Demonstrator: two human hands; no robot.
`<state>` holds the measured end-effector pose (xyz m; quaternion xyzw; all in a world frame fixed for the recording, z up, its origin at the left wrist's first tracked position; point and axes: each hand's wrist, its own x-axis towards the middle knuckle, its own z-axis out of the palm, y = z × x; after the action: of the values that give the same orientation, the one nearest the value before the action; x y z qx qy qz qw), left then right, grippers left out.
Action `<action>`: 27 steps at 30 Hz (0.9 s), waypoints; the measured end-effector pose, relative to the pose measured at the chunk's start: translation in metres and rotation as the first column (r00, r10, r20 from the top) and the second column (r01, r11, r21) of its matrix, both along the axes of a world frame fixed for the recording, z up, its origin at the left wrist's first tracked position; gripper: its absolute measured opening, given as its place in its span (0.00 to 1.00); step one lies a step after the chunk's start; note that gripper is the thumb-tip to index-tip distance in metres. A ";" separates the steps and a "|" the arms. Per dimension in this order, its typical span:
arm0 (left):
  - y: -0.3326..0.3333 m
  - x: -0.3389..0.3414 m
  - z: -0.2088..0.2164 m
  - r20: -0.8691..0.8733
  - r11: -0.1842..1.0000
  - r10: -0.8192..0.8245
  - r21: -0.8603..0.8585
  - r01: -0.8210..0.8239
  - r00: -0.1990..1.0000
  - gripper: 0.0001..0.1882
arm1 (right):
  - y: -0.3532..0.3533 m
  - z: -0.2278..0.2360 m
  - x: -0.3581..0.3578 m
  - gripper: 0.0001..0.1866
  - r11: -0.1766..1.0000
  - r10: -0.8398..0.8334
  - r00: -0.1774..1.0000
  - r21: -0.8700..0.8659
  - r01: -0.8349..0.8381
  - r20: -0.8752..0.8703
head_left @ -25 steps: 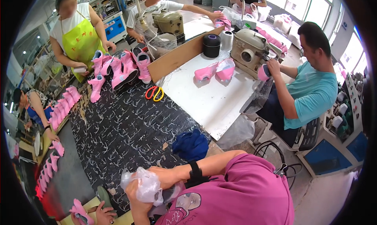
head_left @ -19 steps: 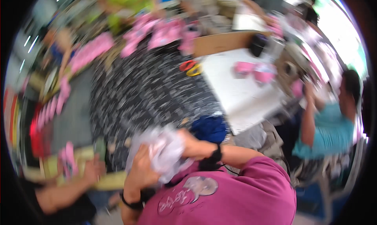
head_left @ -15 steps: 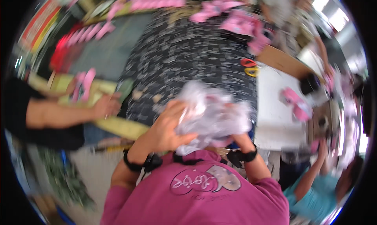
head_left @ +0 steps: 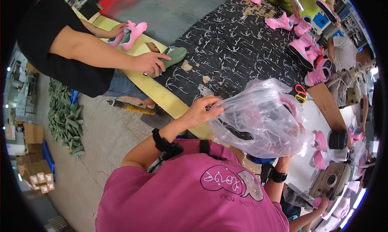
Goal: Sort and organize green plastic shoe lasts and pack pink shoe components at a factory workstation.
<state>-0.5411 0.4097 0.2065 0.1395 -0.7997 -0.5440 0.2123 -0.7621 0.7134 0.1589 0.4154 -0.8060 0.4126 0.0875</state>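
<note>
A clear plastic bag [head_left: 258, 114] is spread out in front of my chest, above the table's near edge. My left hand [head_left: 203, 110] is closed on the bag's left edge, pinching the film between thumb and fingers. At the bag's right side, my right hand [head_left: 300, 131] is mostly covered by crinkled plastic; it bears that side of the bag, though its fingers are blurred by the film. Through the film a rounded pink shape [head_left: 289, 104] shows, perhaps a shoe; whether it lies inside or behind the bag I cannot tell.
A black patterned table covering [head_left: 226, 42] lies ahead. Red-and-yellow scissors [head_left: 300, 94] lie right of the bag. Pink shoes [head_left: 303, 50] stand at the far right. On the left, a co-worker's hand [head_left: 153, 63] holds a green shoe form [head_left: 174, 59]. Green pieces [head_left: 64, 114] are heaped on the floor.
The bag was bunched between my hands and is now spread wider, my left hand drawn away from the right. The view has swung, shifting the co-worker and table.
</note>
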 end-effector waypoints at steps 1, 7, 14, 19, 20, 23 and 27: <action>-0.001 0.000 -0.006 -0.005 0.994 0.016 0.107 -0.015 1.000 0.15 | 0.014 0.001 0.013 0.16 1.000 0.007 1.000 -0.014 -0.006 0.030; -0.013 0.009 -0.073 0.231 0.962 0.128 -0.264 -0.065 0.964 0.25 | -0.042 0.013 0.028 0.16 0.996 0.024 0.979 -0.091 -0.005 0.203; -0.011 0.023 -0.154 0.510 0.772 0.076 -0.574 0.273 0.857 0.40 | -0.049 0.021 0.090 0.17 0.924 0.374 0.810 -0.108 -0.367 0.451; -0.027 0.022 -0.175 0.302 0.920 0.019 -0.378 0.102 0.953 0.43 | -0.070 0.036 0.090 0.23 0.789 0.606 0.716 -0.153 -0.595 0.347; -0.046 0.061 -0.230 0.513 0.739 -0.137 -0.517 0.432 0.847 0.38 | -0.073 0.041 0.092 0.23 0.790 0.605 0.735 -0.117 -0.602 0.308; -0.027 0.028 -0.181 0.565 0.750 -0.226 -0.419 0.512 0.794 0.38 | -0.068 0.036 0.093 0.23 0.834 0.550 0.791 -0.121 -0.539 0.268; -0.012 0.027 -0.115 0.679 0.852 -0.160 -0.272 0.447 0.716 0.37 | -0.063 0.028 0.098 0.24 0.845 0.534 0.808 -0.123 -0.520 0.251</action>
<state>-0.5141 0.3975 0.0914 0.1291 -0.9320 -0.3083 -0.1398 -0.6643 0.6500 0.1869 0.5587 -0.6530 0.4936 -0.1331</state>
